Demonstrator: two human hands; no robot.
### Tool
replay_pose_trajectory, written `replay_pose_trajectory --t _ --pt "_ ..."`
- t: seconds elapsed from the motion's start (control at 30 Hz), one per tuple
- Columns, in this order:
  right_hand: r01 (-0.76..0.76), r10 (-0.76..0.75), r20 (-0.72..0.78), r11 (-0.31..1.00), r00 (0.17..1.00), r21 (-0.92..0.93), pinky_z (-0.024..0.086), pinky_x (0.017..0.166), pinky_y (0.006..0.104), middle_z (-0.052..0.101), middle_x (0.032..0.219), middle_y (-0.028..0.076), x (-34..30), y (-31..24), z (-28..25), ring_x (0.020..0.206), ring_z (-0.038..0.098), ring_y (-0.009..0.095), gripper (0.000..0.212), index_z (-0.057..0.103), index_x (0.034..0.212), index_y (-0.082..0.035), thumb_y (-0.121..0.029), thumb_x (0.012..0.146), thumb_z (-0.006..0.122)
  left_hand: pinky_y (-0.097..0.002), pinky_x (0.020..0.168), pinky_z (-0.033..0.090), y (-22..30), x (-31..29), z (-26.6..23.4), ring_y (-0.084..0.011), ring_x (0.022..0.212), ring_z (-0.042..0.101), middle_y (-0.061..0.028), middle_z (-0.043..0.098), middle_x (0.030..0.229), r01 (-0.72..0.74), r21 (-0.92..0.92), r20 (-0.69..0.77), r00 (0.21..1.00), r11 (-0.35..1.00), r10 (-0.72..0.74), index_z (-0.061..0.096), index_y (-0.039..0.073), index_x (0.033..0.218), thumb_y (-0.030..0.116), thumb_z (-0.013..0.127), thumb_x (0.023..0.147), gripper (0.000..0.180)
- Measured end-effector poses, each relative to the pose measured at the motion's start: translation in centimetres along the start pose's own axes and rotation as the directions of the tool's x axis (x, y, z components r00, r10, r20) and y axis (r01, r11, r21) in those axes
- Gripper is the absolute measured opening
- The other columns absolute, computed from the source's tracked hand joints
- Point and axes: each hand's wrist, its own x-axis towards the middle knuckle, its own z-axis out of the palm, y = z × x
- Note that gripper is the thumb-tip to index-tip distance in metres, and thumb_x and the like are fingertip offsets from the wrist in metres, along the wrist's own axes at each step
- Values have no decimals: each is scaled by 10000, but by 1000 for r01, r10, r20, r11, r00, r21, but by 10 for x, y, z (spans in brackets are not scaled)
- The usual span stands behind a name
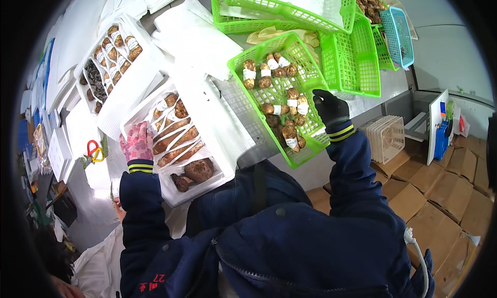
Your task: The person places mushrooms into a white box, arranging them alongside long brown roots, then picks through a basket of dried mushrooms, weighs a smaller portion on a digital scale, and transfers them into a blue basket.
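My left hand (pixel 137 143), in a pink patterned glove, lies along the left wall of a white foam box (pixel 226 166), its fingers stretched out against it. Long brown mushrooms (pixel 173 137) sit in that box between strips of white paper, and two darker, thicker mushrooms (pixel 199 170) fill its near end. To the right, my black-gloved right hand (pixel 331 108) has its fingers curled at the right rim of a green plastic basket (pixel 259 112). Inside this basket are several stubby mushrooms (pixel 265 76), many wrapped with white paper bands.
Another foam box (pixel 140 73) of banded mushrooms stands far left. White paper sheets (pixel 194 42) lie behind the boxes. More green baskets (pixel 352 60) and a blue basket (pixel 397 36) are at the back right. Red-and-yellow scissors (pixel 95 151) and another person's hand (pixel 119 209) are at left.
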Motion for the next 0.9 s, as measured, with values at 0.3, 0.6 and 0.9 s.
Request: replay_pose_trajectory --t 0.3,0.6,0.9 --pt "520 -371 388 742 844 -423 458 792 379 578 972 98 7 -5 62 933 551 265 414 563 1096 -157 -117 691 640 -456 986 259 0 5 -3 -217 1128 466 -38 550 1157 -1 -133 12 1000 991 3 550 178 1152 304 499 857 326" --pt "563 -335 473 651 815 -509 469 773 368 598 993 95 30 1 88 891 581 252 409 564 1084 -144 -161 690 674 -452 973 282 -1 5 0 -220 1108 478 -28 550 1150 -4 -164 8 1000 986 6 539 182 1166 293 496 861 328" --pt "246 -150 216 804 965 -541 497 670 354 648 809 105 67 -44 -30 723 630 256 277 625 990 -200 -253 722 668 -435 976 287 -7 3 11 -226 1115 479 -44 555 1159 19 -172 3 1000 985 -19 556 188 1167 277 519 848 332"
